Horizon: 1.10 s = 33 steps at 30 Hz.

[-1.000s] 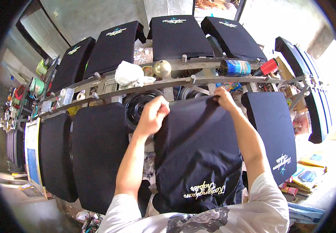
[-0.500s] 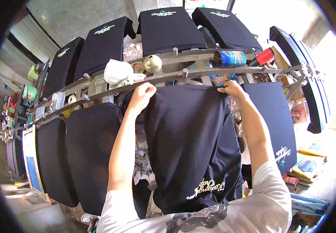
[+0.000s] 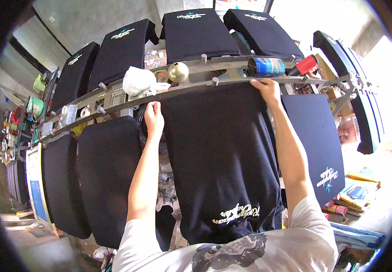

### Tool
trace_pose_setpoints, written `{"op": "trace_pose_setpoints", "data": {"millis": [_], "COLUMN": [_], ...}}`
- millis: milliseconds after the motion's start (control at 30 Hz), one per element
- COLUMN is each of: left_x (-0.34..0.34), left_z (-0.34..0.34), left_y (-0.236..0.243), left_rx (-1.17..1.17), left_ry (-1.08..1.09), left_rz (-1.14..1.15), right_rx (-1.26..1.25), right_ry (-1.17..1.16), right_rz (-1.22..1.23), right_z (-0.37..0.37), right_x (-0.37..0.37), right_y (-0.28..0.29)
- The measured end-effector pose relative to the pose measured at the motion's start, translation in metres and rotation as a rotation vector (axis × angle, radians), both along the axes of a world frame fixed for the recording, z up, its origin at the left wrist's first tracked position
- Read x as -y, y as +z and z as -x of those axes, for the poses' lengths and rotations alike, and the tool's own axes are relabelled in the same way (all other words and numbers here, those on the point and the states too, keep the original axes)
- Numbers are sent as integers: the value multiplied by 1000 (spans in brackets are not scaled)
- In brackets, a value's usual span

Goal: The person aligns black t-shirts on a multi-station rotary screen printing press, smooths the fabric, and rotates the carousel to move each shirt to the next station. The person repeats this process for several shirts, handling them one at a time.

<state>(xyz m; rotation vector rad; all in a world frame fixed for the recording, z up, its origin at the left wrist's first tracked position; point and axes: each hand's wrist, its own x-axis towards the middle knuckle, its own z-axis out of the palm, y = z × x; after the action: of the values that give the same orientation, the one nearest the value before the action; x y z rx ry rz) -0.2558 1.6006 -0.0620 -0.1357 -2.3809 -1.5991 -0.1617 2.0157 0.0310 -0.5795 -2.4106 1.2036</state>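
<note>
A black fabric garment point(image 3: 218, 149) with white script lettering near my body is stretched lengthwise in front of me, its far part fairly smooth, its near right part in folds. My left hand point(image 3: 154, 118) is closed on its far left edge, just below the long metal rail point(image 3: 187, 91). My right hand point(image 3: 264, 90) grips the far right corner at the rail, fingers bent over the edge. What lies under the cloth is hidden.
Other black-covered boards point(image 3: 107, 181) flank it and line the far side point(image 3: 193, 38). On the rails sit a white bag point(image 3: 139, 84), pale ball point(image 3: 177, 72), blue can point(image 3: 264, 67) and red container point(image 3: 304, 63). A framed blue screen point(image 3: 39, 186) stands at left.
My hands and the garment's far edge have moved away from me, up to the rail. The left hand also moved left, and the diagonal folds across the cloth have mostly flattened.
</note>
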Motion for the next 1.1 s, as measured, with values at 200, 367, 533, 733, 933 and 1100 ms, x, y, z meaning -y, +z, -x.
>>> {"op": "trace_pose_setpoints", "data": {"millis": [200, 367, 533, 733, 933, 1100], "left_x": [4, 77, 128, 162, 121, 119], "left_z": [-49, -238, -423, -516, -549, -558], "left_y": [-35, -74, -71, -97, -29, -75], "left_rx": [-113, 100, 1149, 1524, 1627, 1088], "left_ry": [-17, -17, -175, -410, -431, 116], "left_rz": [189, 215, 200, -168, -1143, -1435], "right_rx": [60, 157, 203, 353, 629, -44], "right_ry": [167, 123, -109, -399, -570, -636], "right_rz": [-297, -258, -189, -298, 1214, 1351], "right_z": [-36, -199, -402, -560, -586, -581], "right_x": [-23, -3, 25, 71, 92, 81], "right_y": [-82, -87, -114, -151, -140, -164]}}
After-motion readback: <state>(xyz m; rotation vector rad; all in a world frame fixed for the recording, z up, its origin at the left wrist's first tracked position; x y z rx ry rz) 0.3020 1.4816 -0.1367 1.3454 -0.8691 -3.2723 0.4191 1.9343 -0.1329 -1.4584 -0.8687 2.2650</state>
